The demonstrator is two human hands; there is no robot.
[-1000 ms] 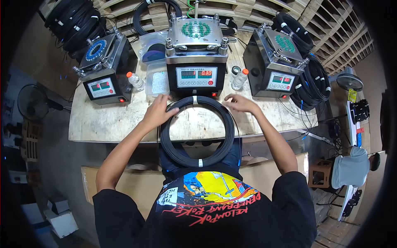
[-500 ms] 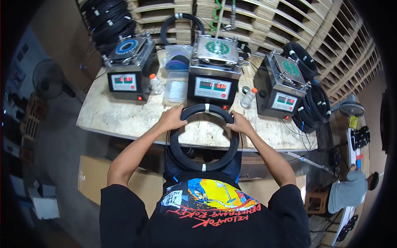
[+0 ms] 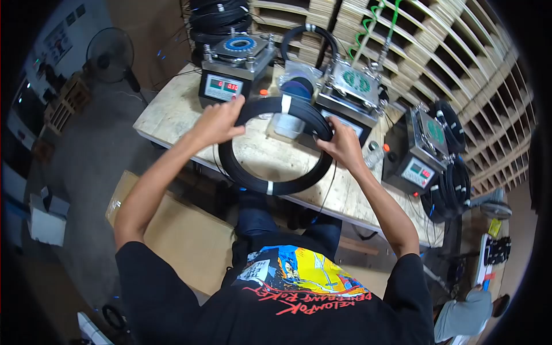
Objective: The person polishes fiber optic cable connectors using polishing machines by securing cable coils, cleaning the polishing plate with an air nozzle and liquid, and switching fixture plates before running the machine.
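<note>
A coil of black cable (image 3: 302, 183), wrapped with white tape at its top and bottom, is held up over the front part of the wooden table (image 3: 172, 115). My left hand (image 3: 217, 122) grips the upper left of the ring, and my right hand (image 3: 340, 141) grips its upper right. Loose cable ends hang from the coil on both sides. Behind the ring are a clear plastic box (image 3: 287, 126) and the middle machine (image 3: 351, 92), whose front panel is partly hidden by the coil and my right hand.
The left machine (image 3: 230, 75) and right machine (image 3: 415, 155) stand on the table. A bottle with an orange cap (image 3: 376, 156) is between machines. More black coils (image 3: 218, 20) are stacked behind. A person in grey (image 3: 463, 316) is at lower right, a fan (image 3: 110, 54) at upper left.
Both hands have closed on the coil, which is now lifted and shifted left over the table. The view has turned, so the machines appear farther right and tilted.
</note>
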